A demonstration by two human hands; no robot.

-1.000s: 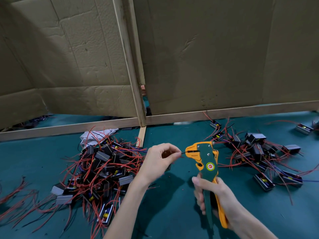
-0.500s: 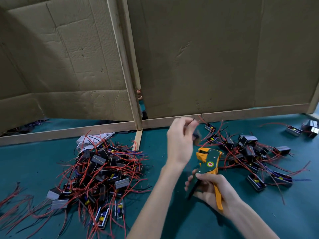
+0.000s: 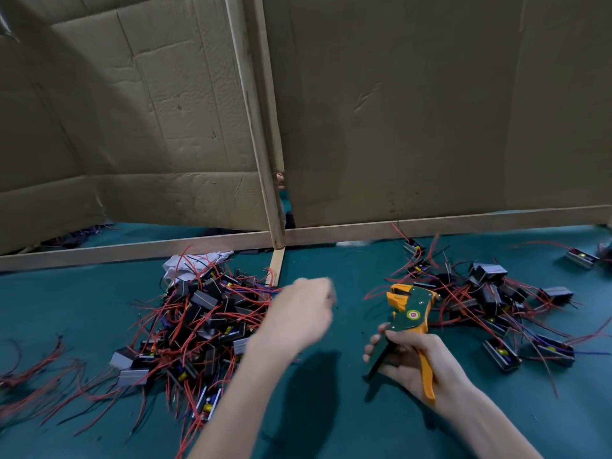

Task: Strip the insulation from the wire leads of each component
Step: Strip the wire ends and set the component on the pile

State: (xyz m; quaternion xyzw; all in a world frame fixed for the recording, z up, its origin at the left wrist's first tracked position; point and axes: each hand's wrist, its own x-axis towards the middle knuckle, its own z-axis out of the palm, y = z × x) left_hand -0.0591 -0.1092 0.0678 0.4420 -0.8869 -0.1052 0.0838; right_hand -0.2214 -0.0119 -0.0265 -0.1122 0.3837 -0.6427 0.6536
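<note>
A pile of black box components with red wire leads [image 3: 205, 323] lies on the green mat to the left. A second, looser pile of such components [image 3: 483, 293] lies to the right. My right hand [image 3: 427, 369] grips the handles of an orange and green wire stripper [image 3: 410, 313], jaws pointing up and away. My left hand [image 3: 301, 316] hovers between the two piles, just right of the left pile. It is motion-blurred with its back to the camera, so its fingers do not show and I see nothing in it.
A cardboard screen on a wooden frame [image 3: 275, 240] stands across the back of the green mat [image 3: 331, 409]. A white cloth [image 3: 185, 266] lies behind the left pile. Loose red wires [image 3: 36, 376] trail at the left edge. Two single components [image 3: 581, 258] sit far right.
My left hand held a lead at the stripper's jaws, swung up and right over the right pile, and now has come back left and down. The stripper has dropped lower and tilted.
</note>
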